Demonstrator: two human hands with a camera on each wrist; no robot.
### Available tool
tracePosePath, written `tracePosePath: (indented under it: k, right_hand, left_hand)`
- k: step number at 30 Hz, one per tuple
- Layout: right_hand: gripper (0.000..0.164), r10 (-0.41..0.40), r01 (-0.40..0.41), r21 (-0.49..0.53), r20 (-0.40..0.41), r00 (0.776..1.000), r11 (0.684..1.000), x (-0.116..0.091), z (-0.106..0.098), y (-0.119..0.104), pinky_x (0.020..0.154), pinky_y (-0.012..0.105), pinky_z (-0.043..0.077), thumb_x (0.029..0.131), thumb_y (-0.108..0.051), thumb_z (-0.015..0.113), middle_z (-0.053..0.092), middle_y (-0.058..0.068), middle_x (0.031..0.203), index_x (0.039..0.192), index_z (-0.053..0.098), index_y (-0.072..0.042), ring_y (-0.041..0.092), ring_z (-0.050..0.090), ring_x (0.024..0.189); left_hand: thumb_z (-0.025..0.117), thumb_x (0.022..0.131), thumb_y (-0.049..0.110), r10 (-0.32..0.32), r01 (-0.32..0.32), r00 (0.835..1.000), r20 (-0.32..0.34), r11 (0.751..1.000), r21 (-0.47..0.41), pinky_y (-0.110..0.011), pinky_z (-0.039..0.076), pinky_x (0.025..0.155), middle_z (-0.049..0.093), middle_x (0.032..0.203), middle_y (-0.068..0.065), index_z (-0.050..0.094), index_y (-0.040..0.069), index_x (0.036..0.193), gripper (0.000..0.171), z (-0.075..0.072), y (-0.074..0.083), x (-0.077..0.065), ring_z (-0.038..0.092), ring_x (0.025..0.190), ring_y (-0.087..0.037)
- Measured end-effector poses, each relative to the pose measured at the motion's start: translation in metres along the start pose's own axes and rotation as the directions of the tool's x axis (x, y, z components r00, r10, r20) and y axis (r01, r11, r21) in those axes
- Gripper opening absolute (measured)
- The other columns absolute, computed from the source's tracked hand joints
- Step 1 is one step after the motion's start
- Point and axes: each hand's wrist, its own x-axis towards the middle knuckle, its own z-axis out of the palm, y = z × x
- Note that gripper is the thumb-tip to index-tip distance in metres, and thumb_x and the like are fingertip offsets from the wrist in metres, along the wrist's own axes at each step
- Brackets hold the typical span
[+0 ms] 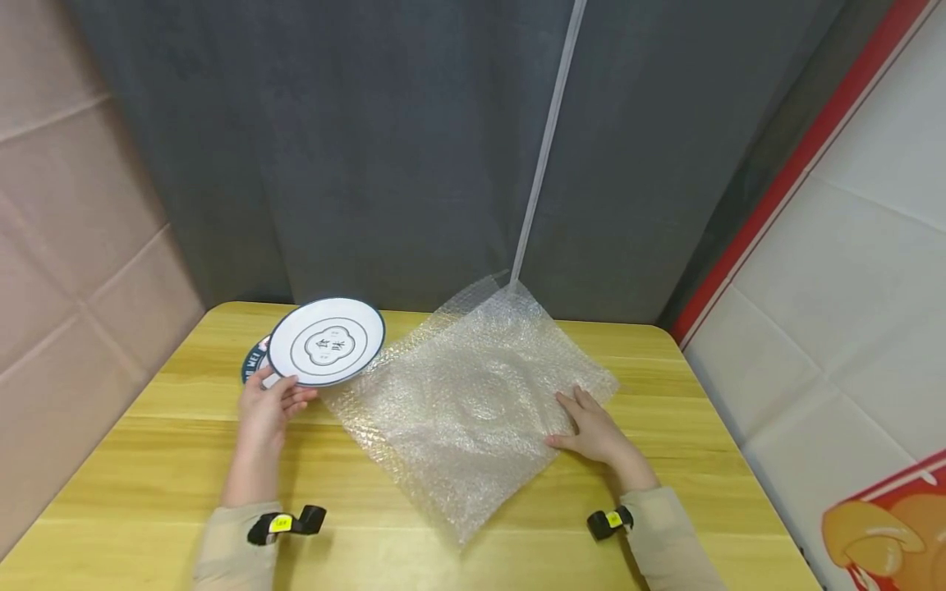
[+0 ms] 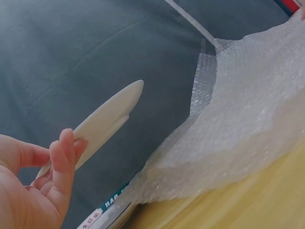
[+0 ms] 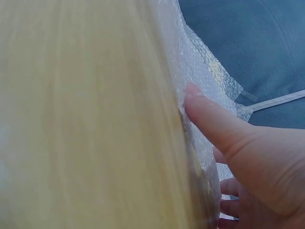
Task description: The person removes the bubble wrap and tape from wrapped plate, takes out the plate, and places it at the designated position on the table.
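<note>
My left hand [image 1: 268, 406] pinches the near rim of a white plate [image 1: 351, 355] with a dark blue edge and printed characters in its middle. In the left wrist view the plate [image 2: 107, 114] is tilted up, its pale underside showing, above the table. Beneath it is a round item with a dark lettered border [image 1: 254, 361], mostly hidden. A sheet of clear bubble wrap [image 1: 473, 427] lies across the middle of the table, with faint round ridges near its centre. My right hand [image 1: 597, 431] rests on the wrap's right edge with fingers spread.
The wooden table [image 1: 355, 533] ends at a dark grey curtain [image 1: 369, 164] behind. A pale strip [image 1: 547, 148] runs down the curtain to the wrap's far corner. A pinkish panel [image 1: 66, 246] stands at the left, a white, red-edged one [image 1: 828, 279] at the right.
</note>
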Motion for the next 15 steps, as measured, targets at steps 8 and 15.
tracePosePath:
  k: [8,15]
  right_hand:
    - [0.094,-0.001,0.001,-0.002,0.001,1.0,1.0,0.001,0.001,0.002,0.108,0.061,0.018,0.079,-0.058,0.068,0.013,0.032,0.152,0.147,0.034,-0.003,0.048,0.013,0.138]
    - [0.095,0.006,-0.006,0.008,0.008,1.0,1.0,0.001,0.001,0.001,0.108,0.061,0.018,0.078,-0.058,0.069,0.012,0.031,0.152,0.147,0.034,-0.003,0.047,0.012,0.139]
  left_hand:
    - [0.048,0.097,0.0,0.006,-0.009,0.998,-0.056,0.998,-0.061,-0.021,0.052,0.05,0.065,0.065,-0.006,0.01,0.008,0.149,0.064,-0.012,0.001,0.004,0.066,0.055,-0.014]
    - [0.047,0.097,-0.001,-0.025,0.014,0.996,-0.083,0.991,-0.135,-0.021,0.052,0.05,0.066,0.065,-0.007,0.009,0.012,0.146,0.063,-0.019,0.0,0.008,0.066,0.055,-0.016]
